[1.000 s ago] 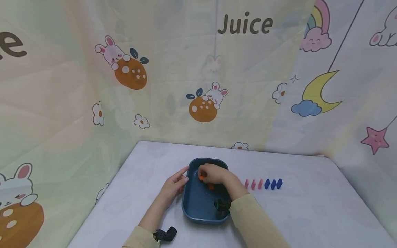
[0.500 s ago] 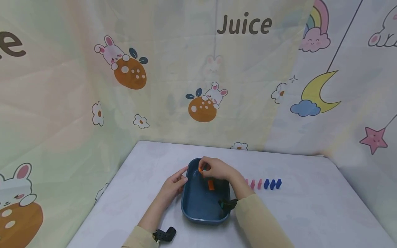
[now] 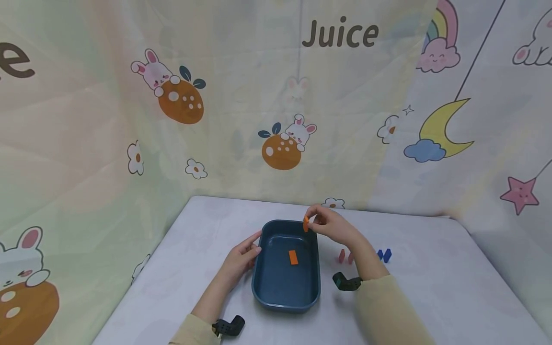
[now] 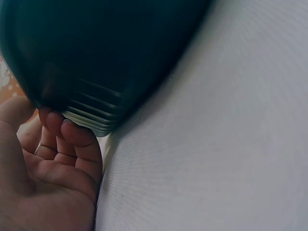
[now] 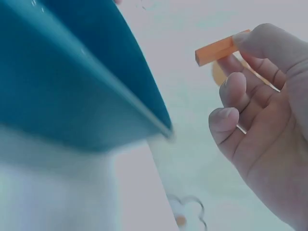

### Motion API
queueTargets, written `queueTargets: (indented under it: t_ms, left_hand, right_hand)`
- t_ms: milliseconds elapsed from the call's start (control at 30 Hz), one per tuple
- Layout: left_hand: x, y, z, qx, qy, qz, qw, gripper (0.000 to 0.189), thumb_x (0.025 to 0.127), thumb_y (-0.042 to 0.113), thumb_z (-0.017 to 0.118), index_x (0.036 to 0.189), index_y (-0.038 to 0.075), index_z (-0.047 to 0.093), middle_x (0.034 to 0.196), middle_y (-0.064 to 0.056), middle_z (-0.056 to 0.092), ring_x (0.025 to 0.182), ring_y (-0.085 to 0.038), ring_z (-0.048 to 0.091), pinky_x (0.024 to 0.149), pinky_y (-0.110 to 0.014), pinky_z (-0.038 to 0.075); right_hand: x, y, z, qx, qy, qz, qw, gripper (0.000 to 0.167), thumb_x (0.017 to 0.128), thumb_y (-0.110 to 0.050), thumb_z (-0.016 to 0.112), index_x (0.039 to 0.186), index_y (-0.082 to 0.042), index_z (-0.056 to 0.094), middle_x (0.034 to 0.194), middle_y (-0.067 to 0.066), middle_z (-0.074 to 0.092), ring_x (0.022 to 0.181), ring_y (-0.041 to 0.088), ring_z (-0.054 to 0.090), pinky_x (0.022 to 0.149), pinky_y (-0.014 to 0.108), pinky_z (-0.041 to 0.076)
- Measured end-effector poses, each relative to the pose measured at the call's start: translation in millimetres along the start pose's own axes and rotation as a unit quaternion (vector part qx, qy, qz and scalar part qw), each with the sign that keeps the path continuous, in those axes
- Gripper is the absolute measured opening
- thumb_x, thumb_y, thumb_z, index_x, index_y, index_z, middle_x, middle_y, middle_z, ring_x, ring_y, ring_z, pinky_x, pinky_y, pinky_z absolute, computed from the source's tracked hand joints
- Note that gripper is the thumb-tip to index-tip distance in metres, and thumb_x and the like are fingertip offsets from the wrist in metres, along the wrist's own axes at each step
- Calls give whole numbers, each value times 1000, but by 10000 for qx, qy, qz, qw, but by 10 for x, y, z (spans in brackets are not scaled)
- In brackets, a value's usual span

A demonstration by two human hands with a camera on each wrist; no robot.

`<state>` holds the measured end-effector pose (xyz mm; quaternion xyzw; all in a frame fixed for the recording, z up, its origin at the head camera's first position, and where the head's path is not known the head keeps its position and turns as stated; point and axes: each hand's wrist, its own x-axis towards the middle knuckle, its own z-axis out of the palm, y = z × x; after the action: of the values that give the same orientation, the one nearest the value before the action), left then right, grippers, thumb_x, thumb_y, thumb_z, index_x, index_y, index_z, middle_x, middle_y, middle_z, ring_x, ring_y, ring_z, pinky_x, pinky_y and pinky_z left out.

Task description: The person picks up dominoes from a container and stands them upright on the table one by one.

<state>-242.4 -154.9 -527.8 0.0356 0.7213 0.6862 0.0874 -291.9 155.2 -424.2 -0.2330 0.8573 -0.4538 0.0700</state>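
A deep blue rectangular tray (image 3: pixel 286 306) stands on the table, with one orange domino block (image 3: pixel 293 257) lying flat on its floor. My left hand (image 3: pixel 236 259) holds the tray's left side, fingers curled against the outer wall in the left wrist view. Above the tray's far right corner, my right hand (image 3: pixel 334 227) pinches another orange domino block (image 5: pixel 219 50) between thumb and fingers. Right of the tray, pink domino blocks (image 3: pixel 342 256) and blue domino blocks (image 3: pixel 387 255) stand upright in a row. The right forearm hides the middle of that row.
The white table (image 3: pixel 448 287) runs up to a patterned cloth backdrop (image 3: pixel 241 105) at the back and sides. A black wrist camera (image 3: pixel 229 326) sits on the left wrist, and another black wrist camera (image 3: pixel 347 282) on the right.
My right hand has lifted an orange domino block from inside the tray and carried it right, to the far right corner. The left hand and the tray have stayed put.
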Motion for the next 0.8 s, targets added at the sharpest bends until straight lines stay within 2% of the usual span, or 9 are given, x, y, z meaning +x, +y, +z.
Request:
queueTargets:
  t_ms: [233,400,600,800]
  left_hand:
    - [-8,15,-7,9,-25,-23,10000,49,96,31,64,142,36,51,97,-5,60,78,-19,55,71,-28,48]
    - [-9,13,-7,-5,-39,-12,10000,49,96,31,64,143,35,51,97,-5,60,80,-19,56,72,-29,49]
    - [-12,13,-11,-53,-50,-20,10000,48,96,29,64,142,36,52,96,-5,59,78,-18,55,71,-29,49]
    - [-21,34,-1,-25,-60,-5,10000,49,96,31,64,143,36,51,97,-5,59,77,-18,54,70,-28,48]
  right_hand:
    - [-356,281,-409,80,432,141,9989,23,97,-24,64,118,-16,58,110,10,62,88,28,59,78,30,52]
    - [-664,515,-652,-117,779,396,9961,29,98,-29,62,122,-14,54,110,15,62,89,30,58,77,34,53]
    - [-1009,762,-858,-436,1059,872,9896,37,98,-36,60,127,-14,52,115,13,62,96,36,57,76,31,50]
    - [-1304,1006,-983,-894,1269,1303,9793,48,99,-43,56,135,-13,48,122,15,59,98,27,58,76,30,50]
